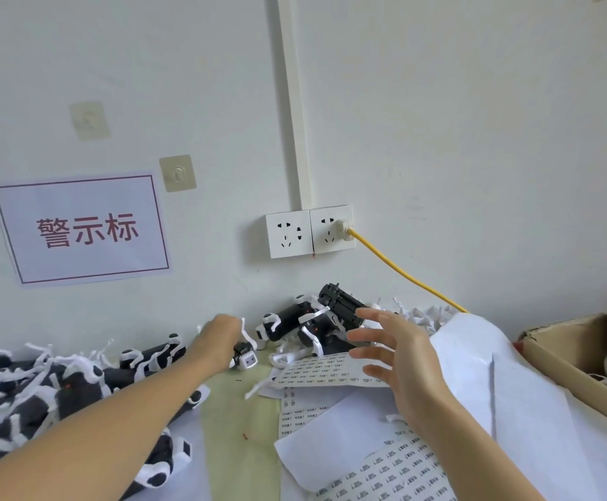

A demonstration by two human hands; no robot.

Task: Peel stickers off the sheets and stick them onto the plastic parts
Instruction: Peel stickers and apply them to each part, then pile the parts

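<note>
My left hand (219, 338) reaches forward and its curled fingers grip a small black and white plastic part (246, 357) near the wall. My right hand (392, 350) hovers with spread fingers above a sticker sheet (316, 370), holding nothing. Just beyond its fingertips lies a heap of black plastic parts (316, 320) with white bits. More sticker sheets (385, 468) lie lower down, partly covered by blank white paper (338, 432).
A big pile of black and white parts (42, 388) fills the left side. A cardboard box (576, 370) with more parts stands at the right. A yellow cable (403, 273) runs from the wall socket (309, 231) down behind the paper.
</note>
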